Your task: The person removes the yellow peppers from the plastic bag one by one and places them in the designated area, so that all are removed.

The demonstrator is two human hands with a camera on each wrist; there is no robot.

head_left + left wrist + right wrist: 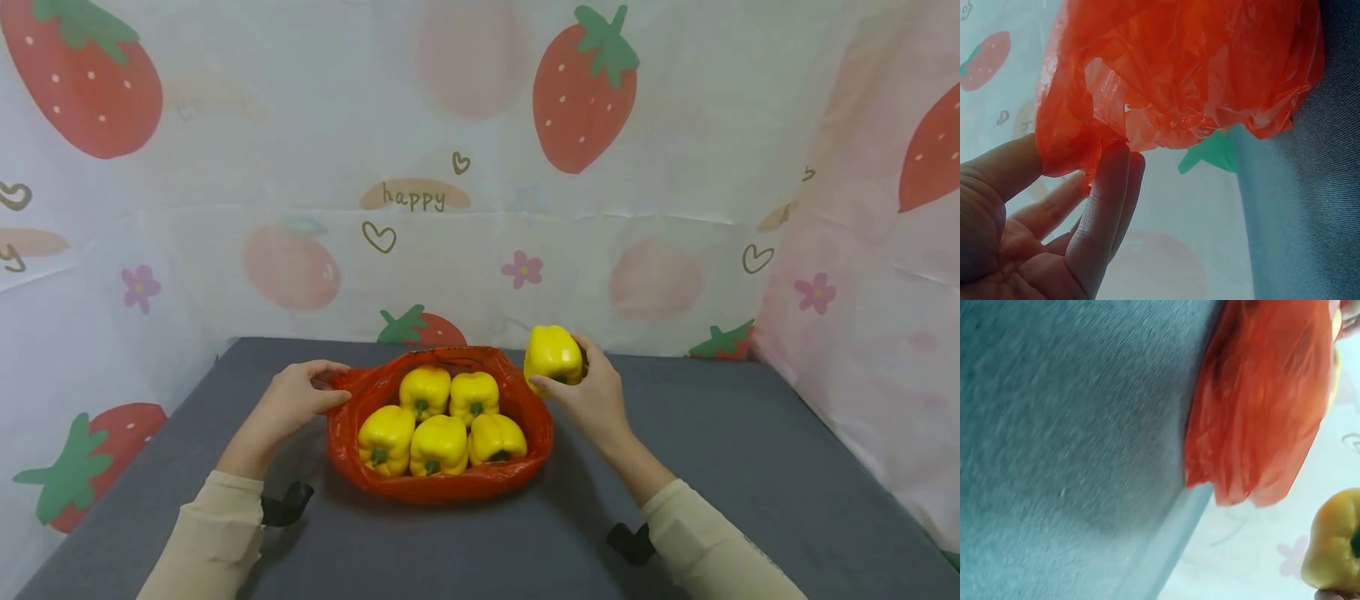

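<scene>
In the head view, a red plastic bag (442,492) stands with its mouth spread wide, and several yellow bell peppers (438,442) sit inside it. My left hand (288,404) pinches the bag's left edge; the left wrist view shows thumb and fingers on the thin red plastic (1210,62). Beside the bag's right rim, my right hand (600,400) grips another yellow bell pepper (553,354) between thumb and fingers, raised above the table. Only part of this pepper (1332,544) and a fingertip appear in the right wrist view.
The bag stands on a dark grey tabletop (750,483). Behind and at both sides hangs a pale curtain (480,275) printed with strawberries, hearts and flowers. Black pieces (287,504) stick out by both sleeves.
</scene>
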